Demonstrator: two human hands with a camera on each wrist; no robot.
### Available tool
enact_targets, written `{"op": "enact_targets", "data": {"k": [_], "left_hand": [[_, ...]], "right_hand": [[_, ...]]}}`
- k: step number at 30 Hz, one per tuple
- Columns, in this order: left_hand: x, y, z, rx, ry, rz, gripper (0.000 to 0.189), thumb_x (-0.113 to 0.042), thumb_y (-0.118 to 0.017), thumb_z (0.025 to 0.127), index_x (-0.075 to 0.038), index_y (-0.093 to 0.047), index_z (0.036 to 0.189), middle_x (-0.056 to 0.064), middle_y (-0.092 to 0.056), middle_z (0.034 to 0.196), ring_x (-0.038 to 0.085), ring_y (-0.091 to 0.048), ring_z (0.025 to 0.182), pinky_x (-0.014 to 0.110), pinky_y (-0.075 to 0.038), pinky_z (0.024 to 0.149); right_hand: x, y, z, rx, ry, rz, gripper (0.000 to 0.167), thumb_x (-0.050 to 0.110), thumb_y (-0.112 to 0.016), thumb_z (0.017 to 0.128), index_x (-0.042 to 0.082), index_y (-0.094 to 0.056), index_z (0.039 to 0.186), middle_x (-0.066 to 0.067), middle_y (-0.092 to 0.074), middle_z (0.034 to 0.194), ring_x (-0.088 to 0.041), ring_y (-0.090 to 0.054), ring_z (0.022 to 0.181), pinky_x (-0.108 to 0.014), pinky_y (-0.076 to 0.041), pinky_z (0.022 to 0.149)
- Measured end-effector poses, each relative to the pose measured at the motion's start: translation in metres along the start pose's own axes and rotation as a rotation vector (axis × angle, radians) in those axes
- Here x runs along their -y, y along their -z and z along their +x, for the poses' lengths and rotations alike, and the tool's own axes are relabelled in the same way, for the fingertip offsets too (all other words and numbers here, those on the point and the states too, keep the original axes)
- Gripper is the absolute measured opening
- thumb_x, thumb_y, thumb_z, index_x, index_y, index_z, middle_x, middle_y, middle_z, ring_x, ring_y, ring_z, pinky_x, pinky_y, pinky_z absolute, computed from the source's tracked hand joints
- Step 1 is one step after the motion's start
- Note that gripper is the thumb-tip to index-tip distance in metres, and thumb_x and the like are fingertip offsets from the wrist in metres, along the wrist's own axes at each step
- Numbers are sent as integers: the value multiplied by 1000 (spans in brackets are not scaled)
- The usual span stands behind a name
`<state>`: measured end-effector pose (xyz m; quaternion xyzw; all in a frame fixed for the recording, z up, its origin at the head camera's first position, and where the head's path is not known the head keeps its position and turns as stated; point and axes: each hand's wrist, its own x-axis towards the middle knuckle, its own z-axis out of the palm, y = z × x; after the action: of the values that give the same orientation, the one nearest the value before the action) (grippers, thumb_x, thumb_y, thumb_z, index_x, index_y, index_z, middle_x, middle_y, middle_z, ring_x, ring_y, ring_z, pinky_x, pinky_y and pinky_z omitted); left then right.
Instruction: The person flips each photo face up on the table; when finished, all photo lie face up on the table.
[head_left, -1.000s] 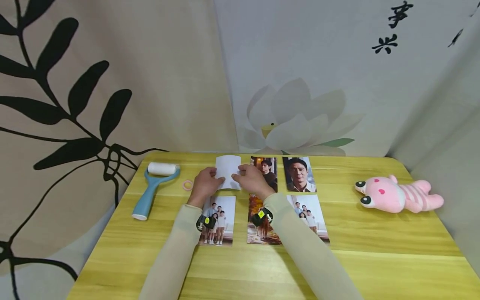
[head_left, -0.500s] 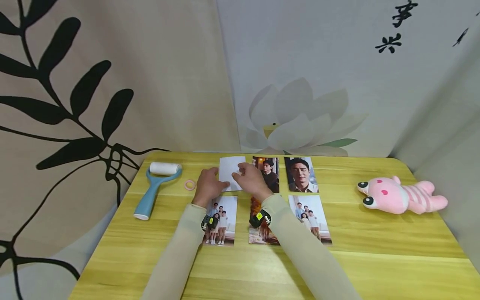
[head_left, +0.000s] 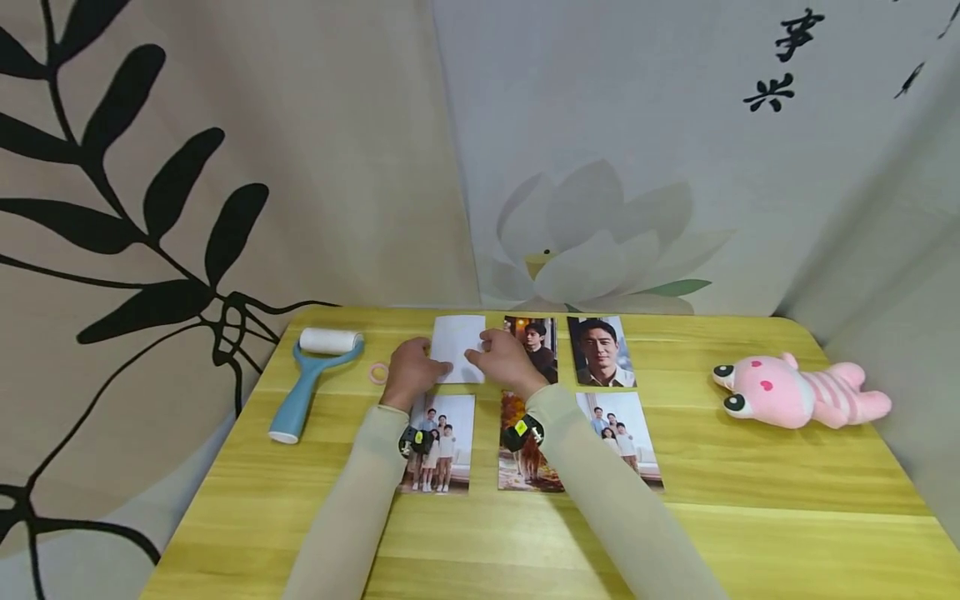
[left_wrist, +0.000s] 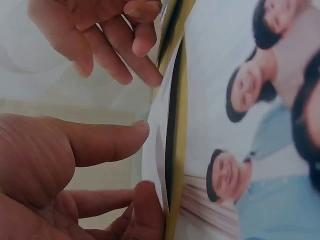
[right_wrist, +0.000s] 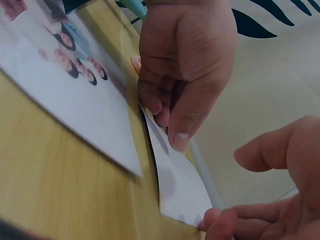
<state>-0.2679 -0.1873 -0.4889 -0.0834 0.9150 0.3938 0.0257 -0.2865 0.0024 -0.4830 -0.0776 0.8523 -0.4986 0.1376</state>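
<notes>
A blank white card point(head_left: 458, 350), the size of the photos, lies near the table's back edge between both hands. My left hand point(head_left: 414, 372) holds its left side, the thumb over the face and the fingers curled at the edge; in the right wrist view the left thumb point(right_wrist: 182, 130) overlaps the card point(right_wrist: 176, 185). At the opposite side my right hand point(head_left: 504, 360) has its fingertips point(right_wrist: 212, 218) right at the card's edge, with the thumb held apart. A family photo point(head_left: 446, 442) lies just below the card, partly covered by the left wrist.
More photos lie to the right: a person in dark clothes point(head_left: 537, 346), a portrait point(head_left: 602, 354), an autumn scene point(head_left: 517, 475) and another family photo point(head_left: 637, 429). A blue-handled lint roller point(head_left: 303, 396) and a pink ring point(head_left: 378, 372) sit left. A pink plush toy point(head_left: 795, 390) lies far right.
The white card has shifted slightly right and then back left, and now lies flatter and straighter. Both hands have stayed at its sides.
</notes>
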Motion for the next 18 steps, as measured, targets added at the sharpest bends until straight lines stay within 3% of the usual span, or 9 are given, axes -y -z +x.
{"op": "enact_targets", "data": {"k": [2, 6, 9, 18], "left_hand": [[0, 1, 0, 20, 7, 2, 68, -21, -86, 86, 9, -60, 141, 29, -62, 144, 44, -59, 132, 57, -50, 109], [-1, 4, -1, 125, -26, 64, 97, -26, -93, 81, 7, -42, 157, 33, -41, 161, 47, -43, 148, 59, -43, 118], [0, 4, -1, 184, -42, 98, 109, -26, -96, 77, 2, -35, 163, 33, -30, 163, 47, -40, 148, 59, -42, 119], [7, 3, 2, 175, -102, 128, 101, -21, -97, 76, 5, -43, 158, 25, -36, 163, 43, -45, 147, 54, -42, 121]], "right_hand": [[1, -3, 1, 3, -13, 26, 62, 29, -67, 103, -4, -50, 153, -24, -61, 145, -39, -59, 136, -54, -51, 111], [1, -3, 2, -9, -17, 27, 62, 28, -67, 103, -5, -49, 153, -24, -62, 144, -39, -60, 134, -53, -52, 111], [0, -2, 2, -10, -19, 25, 62, 27, -66, 103, -5, -49, 153, -23, -63, 143, -38, -61, 134, -53, -52, 110], [2, -5, 3, 1, -29, 24, 63, 29, -68, 103, -3, -50, 154, -22, -61, 146, -38, -60, 136, -53, -52, 110]]}}
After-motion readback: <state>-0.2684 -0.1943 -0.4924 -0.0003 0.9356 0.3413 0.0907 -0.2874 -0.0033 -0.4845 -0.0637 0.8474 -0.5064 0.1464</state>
